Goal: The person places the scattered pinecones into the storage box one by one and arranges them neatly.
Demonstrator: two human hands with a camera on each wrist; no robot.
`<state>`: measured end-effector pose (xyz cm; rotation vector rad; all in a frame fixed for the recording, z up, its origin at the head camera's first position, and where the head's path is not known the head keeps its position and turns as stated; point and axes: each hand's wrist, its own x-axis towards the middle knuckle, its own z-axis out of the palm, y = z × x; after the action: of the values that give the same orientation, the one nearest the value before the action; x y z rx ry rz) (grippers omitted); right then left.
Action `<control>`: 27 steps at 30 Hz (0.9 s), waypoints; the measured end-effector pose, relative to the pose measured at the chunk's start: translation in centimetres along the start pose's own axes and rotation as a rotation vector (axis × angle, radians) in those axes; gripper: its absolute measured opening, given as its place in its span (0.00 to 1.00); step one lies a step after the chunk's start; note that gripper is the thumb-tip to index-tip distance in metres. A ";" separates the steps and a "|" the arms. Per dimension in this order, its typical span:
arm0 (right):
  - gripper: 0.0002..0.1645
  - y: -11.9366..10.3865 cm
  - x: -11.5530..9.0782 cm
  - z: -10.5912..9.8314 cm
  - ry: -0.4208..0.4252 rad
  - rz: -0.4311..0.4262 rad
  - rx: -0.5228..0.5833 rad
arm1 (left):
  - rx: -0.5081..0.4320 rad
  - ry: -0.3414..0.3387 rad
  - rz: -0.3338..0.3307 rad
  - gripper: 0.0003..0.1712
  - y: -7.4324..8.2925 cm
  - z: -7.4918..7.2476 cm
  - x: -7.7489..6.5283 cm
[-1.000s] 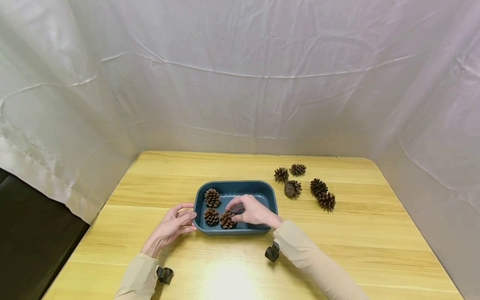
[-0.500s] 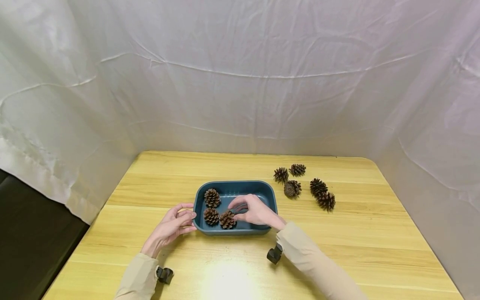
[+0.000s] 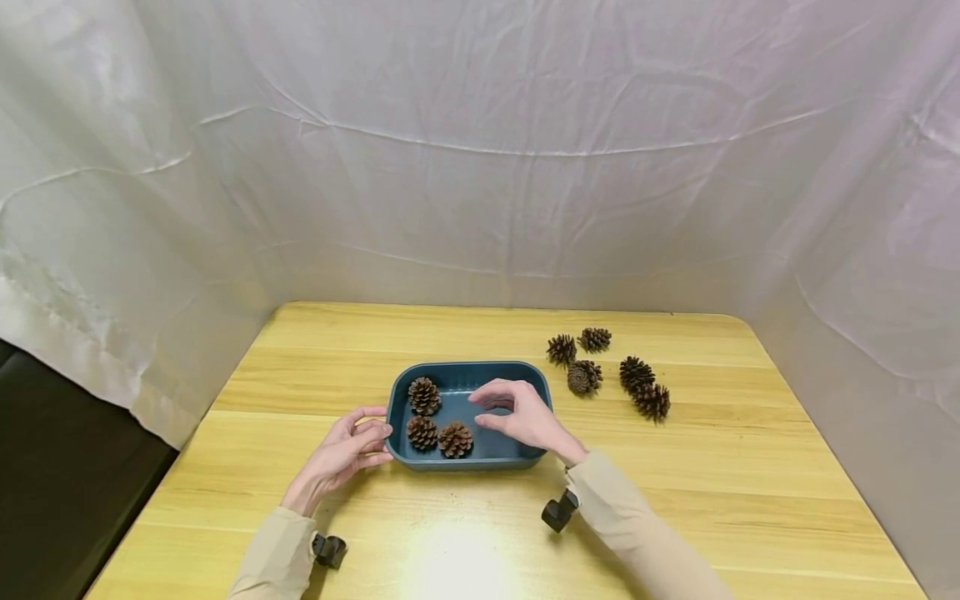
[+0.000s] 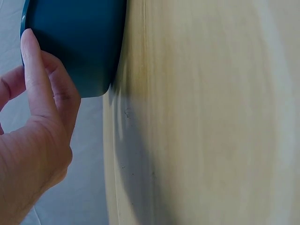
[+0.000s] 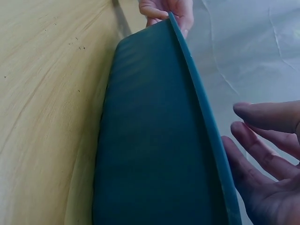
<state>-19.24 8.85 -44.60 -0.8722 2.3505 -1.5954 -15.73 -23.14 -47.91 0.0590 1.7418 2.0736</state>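
My left hand [image 3: 347, 450] holds the left end of a dark blue rectangular container [image 3: 480, 463], its thumb at the rim and other fingers along the outer wall. That grip also shows in the left wrist view, thumb tip on the container's edge [image 4: 23, 16]. Over the container's right half hovers my right hand [image 3: 521, 414], fingers bent loosely with nothing between them. Three brown pine cones sit inside at the left: one at the back [image 3: 424, 396], one at the front left [image 3: 422, 432] and one beside it [image 3: 455, 439], nearest my right hand.
Several more pine cones lie on the wooden table [image 3: 712, 483] right of the container: a group [image 3: 584, 377] near its back right corner and a pair [image 3: 651, 402] farther right. A pale curtain [image 3: 510, 208] surrounds the table's back and sides.
My right hand has let go of the front pine cone beside the others and drawn up and to the right. The left hand and the container have stayed in place.
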 end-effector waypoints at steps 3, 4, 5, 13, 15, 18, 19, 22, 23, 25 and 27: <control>0.17 0.4 -0.4 -0.3 0.057 -0.009 0.039 | 0.002 0.001 0.002 0.16 0.0 0.0 0.0; 0.17 0.5 -0.5 -0.4 0.077 -0.010 0.053 | 0.001 0.001 0.002 0.16 0.0 0.0 0.0; 0.17 0.6 -0.6 -0.5 0.097 -0.016 0.065 | 0.000 0.002 0.003 0.16 0.0 0.0 0.0; 0.16 1.3 -1.7 -1.5 0.312 -0.065 0.130 | -0.009 0.018 -0.002 0.16 -0.1 0.2 0.0; 0.16 1.5 -1.9 -1.9 0.388 -0.066 0.149 | -0.007 0.024 -0.004 0.16 -0.1 0.2 0.0; 0.15 2.0 -2.3 -2.5 0.514 -0.062 0.186 | -0.003 0.032 -0.006 0.16 -0.1 0.2 0.0; 0.16 2.2 -2.3 -2.7 0.557 -0.057 0.203 | -0.002 0.034 -0.006 0.17 -0.1 0.3 0.0; 0.17 2.8 -2.6 -3.3 0.679 -0.019 0.245 | 0.000 0.037 -0.004 0.17 0.0 0.3 -0.1; 0.17 2.9 -2.7 -3.5 0.714 -0.004 0.257 | 0.000 0.037 -0.004 0.18 0.0 0.3 -0.1; 0.19 3.2 -2.9 -3.9 0.780 0.035 0.276 | -0.001 0.038 -0.005 0.18 0.0 0.3 -0.1; 0.20 3.4 -3.2 -4.3 0.830 0.074 0.280 | -0.001 0.038 -0.007 0.18 0.0 0.3 0.0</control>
<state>-19.84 14.93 -46.41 -0.0357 2.4426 -2.5144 -15.58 -22.85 -47.88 0.0124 1.7607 2.0836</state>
